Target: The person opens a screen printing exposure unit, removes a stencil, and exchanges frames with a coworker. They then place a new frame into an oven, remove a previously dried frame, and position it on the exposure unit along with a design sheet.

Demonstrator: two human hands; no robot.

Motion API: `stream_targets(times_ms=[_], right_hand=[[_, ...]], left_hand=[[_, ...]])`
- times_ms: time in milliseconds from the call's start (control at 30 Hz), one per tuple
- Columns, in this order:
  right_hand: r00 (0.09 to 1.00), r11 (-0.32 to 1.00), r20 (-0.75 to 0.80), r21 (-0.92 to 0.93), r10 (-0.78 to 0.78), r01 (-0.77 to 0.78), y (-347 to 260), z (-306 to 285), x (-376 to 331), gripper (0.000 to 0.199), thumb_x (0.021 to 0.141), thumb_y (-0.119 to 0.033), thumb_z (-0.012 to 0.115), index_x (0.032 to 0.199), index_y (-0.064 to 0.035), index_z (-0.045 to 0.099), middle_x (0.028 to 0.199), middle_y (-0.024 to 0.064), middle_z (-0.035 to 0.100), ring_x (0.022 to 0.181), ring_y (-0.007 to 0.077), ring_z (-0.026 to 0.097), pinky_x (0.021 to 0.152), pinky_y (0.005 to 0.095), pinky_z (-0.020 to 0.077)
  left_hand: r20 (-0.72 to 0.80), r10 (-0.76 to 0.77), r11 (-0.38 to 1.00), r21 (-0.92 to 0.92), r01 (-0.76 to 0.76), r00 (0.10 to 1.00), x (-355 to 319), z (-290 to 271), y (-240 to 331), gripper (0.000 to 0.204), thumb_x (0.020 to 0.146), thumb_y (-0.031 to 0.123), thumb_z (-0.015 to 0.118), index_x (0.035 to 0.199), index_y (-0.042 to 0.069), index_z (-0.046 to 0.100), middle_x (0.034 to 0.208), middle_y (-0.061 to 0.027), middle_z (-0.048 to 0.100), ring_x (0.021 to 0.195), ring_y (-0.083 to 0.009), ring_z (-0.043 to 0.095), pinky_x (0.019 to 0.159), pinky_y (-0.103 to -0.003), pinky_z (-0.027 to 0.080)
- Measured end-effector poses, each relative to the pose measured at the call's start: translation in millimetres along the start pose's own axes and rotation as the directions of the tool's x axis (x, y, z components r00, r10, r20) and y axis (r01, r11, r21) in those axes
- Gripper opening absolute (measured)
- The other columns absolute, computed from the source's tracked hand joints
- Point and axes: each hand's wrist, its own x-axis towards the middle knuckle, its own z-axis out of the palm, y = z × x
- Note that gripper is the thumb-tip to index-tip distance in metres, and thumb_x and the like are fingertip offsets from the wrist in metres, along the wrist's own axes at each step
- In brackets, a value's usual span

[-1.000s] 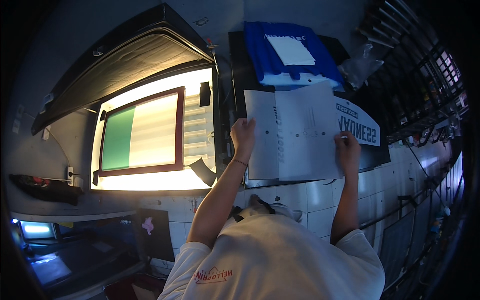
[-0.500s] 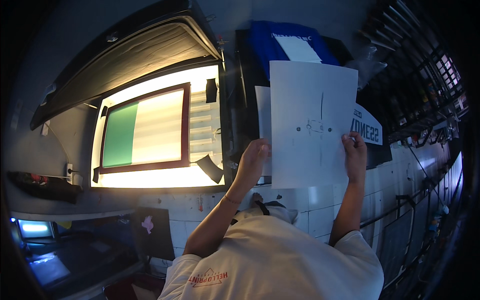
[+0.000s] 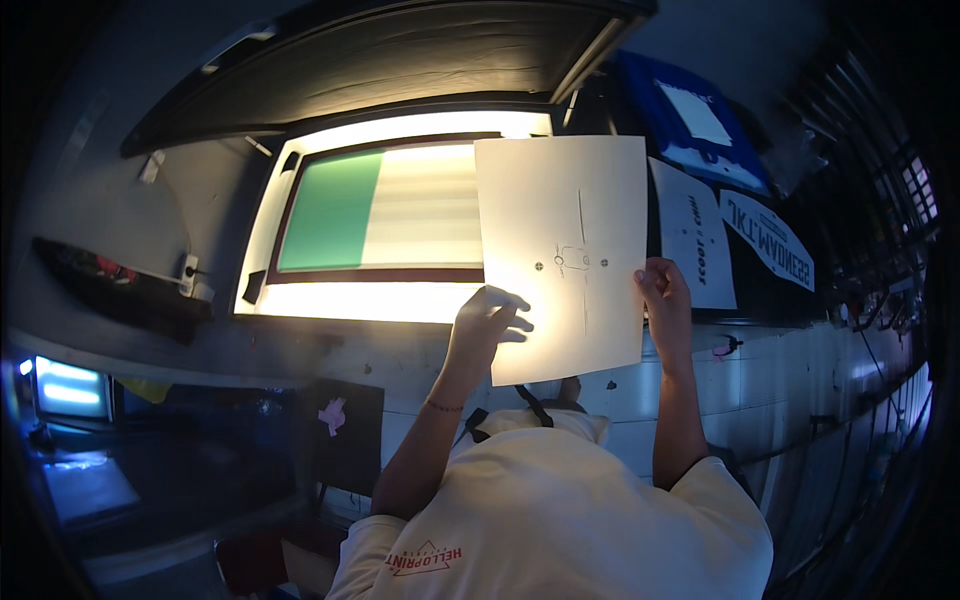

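You hold the white printed sheet (image 3: pixel 562 255) upright over the right edge of the lit exposure table (image 3: pixel 300 300), left hand (image 3: pixel 485 322) and right hand (image 3: pixel 665 297) each pinching a lower side edge.

I find the room dim; nearly all light comes from the lit panel (image 3: pixel 400 215), which glares white along its lower and upper edges. The sheet (image 3: pixel 562 255) glows through where it overlaps that light, its marks showing clearly. A screen (image 3: pixel 68 385) at lower left gives a blue cast. Corners fall to black, and straight edges bow toward the rim. Focus is soft at right.
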Motion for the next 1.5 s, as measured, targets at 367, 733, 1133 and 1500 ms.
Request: stream_targets(times_ms=[367,733,1133,1500], right_hand=[[0.764,0.955,0.605,-0.292,0.226,-0.051,-51,156,-76,0.052,0.082,-0.032,0.070,0.121,-0.0038,0.051,0.120,0.0148,0.057,0.109,0.0244,0.057,0.088,0.0349,0.0473],[0.422,0.532,0.878,-0.252,-0.226,0.809,-61,265,-60,0.043,0.072,-0.024,0.075,0.108,-0.0098,0.056,0.110,0.0062,0.059,0.104,0.0228,0.057,0.090,0.0364,0.0436],[0.443,0.588,0.798,-0.141,-0.410,0.797,-110,362,9,0.007,0.080,-0.012,0.065,0.084,-0.0095,0.061,0.079,0.0064,0.063,0.072,0.0234,0.063,0.063,0.0345,0.0518],[0.741,0.829,0.666,-0.366,-0.084,0.423,-142,454,51,0.015,0.079,-0.016,0.070,0.085,-0.0034,0.065,0.075,0.0054,0.062,0.057,0.0124,0.056,0.053,0.0267,0.0443]], left_hand=[[-0.332,0.095,0.983,0.180,-0.035,0.939,-54,-71,-19,0.014,0.086,0.010,0.054,0.093,-0.002,0.056,0.094,-0.0120,0.060,0.076,-0.0191,0.065,0.059,-0.030,0.057],[-0.478,-0.110,0.864,-0.479,-0.154,0.871,-27,-198,4,0.023,0.084,0.013,0.054,0.103,0.001,0.055,0.095,-0.0104,0.057,0.091,-0.0234,0.059,0.081,-0.045,0.056],[0.008,-0.063,0.968,-0.242,0.063,0.998,-33,-287,33,0.050,0.099,0.046,0.037,0.116,0.002,0.053,0.116,-0.0140,0.056,0.108,-0.0248,0.055,0.094,-0.040,0.046],[0.545,-0.263,0.673,-0.487,0.556,0.796,55,-359,-9,0.063,0.097,0.044,0.043,0.144,0.006,0.024,0.145,-0.0146,0.033,0.130,-0.0288,0.037,0.104,-0.041,0.035]])
